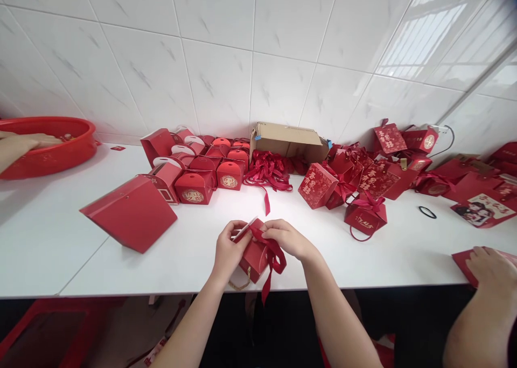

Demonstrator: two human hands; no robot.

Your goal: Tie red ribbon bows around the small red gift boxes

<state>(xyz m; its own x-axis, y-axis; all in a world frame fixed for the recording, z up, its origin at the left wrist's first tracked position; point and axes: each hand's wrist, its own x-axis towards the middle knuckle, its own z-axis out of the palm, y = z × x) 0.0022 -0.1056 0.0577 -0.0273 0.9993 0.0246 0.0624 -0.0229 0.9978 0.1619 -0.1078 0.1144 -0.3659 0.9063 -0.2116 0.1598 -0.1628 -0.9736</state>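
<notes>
A small red gift box [255,260] with a gold rope handle [242,286] stands tilted near the table's front edge, between my two hands. My left hand [233,245] grips its left side and upper flap, fingers closed. With thumb and fingers pinched, my right hand [286,236] holds a red ribbon [276,257] at the top of the box. One loop and a loose tail of the ribbon hang down on the right, past the table edge. The fingers partly hide where the ribbon meets the box.
Behind lies a heap of red ribbons [268,169] before an open cardboard box [288,133]. Several red gift boxes [194,187] stand left of it, others right. A large red box [135,212] is nearer. Another person's hand [490,265] rests at right; a red basin [60,155] sits left.
</notes>
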